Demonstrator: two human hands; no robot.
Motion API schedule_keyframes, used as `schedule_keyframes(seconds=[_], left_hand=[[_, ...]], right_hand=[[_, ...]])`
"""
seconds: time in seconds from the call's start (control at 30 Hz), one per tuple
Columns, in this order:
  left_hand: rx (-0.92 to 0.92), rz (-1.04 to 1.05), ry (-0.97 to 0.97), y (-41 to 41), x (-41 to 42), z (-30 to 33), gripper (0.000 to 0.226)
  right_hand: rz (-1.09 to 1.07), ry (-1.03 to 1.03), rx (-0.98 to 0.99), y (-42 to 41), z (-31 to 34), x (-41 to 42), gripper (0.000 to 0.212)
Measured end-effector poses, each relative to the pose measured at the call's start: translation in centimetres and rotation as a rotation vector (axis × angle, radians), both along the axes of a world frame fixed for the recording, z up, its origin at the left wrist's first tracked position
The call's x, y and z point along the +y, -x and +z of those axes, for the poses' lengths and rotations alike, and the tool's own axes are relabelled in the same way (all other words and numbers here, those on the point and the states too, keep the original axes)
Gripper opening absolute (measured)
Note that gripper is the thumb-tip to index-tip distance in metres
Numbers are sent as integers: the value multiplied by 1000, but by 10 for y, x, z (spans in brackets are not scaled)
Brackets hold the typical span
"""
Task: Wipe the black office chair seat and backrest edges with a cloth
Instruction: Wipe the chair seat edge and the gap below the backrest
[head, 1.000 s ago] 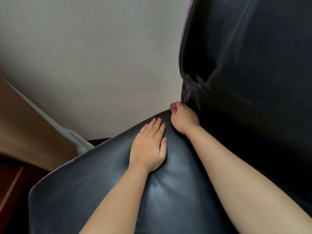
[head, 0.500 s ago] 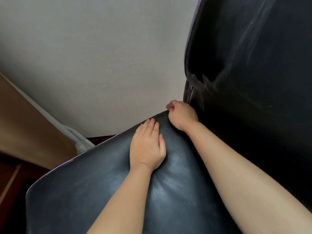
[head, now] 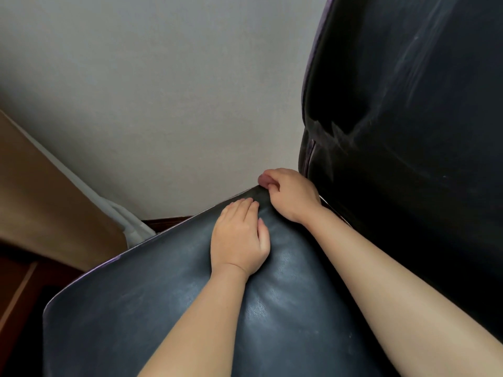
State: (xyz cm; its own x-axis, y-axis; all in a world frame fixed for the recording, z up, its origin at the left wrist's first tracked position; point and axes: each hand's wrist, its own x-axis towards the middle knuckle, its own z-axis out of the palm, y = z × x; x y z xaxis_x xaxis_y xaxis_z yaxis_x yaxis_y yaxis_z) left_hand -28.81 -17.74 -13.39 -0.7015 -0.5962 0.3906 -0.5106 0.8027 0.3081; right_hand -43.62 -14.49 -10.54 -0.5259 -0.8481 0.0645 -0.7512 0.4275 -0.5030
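The right hand (head: 292, 195) has slid along the seat (head: 163, 295) edge, fingers curled over it (cloth hidden); the left hand (head: 239, 240) presses flat beside.

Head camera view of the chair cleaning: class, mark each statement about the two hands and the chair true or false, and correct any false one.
1. The left hand lies flat on the black seat. True.
2. The right hand is curled at the seat's far corner, beside the backrest. True.
3. A cloth is spread across the middle of the seat. False: no cloth shows there.
4. The two hands are at opposite ends of the seat. False: they are close together.
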Motion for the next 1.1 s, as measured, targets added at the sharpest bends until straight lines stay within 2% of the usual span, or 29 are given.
schedule_keyframes(seconds=[0.07,0.17,0.33,0.47,0.67,0.83,0.9,0.97,1.1], left_hand=[[16,-4,2,1,1,2,41],[33,-14,-6,0,2,3,41],[48,-16,-9,0,1,3,40],[44,-25,-24,-1,2,4,39],[-8,-44,-22,-1,-1,2,38],[-36,-46,-26,-3,1,5,37],[-54,-39,-34,-5,1,9,38],[-98,-89,-58,-7,-1,14,40],[-237,-250,-83,-34,-21,21,49]], right_hand=[[-54,-15,22,4,0,-4,32],[-166,-77,-58,9,1,-17,34],[65,31,-84,-6,1,0,33],[-146,-86,-102,8,5,-17,36],[3,-10,-291,-2,7,-6,35],[-181,-65,-97,-2,9,-19,35],[-146,-46,-63,-9,7,-14,34],[-138,-11,-72,-9,6,-4,33],[-411,8,-196,-10,7,-10,32]])
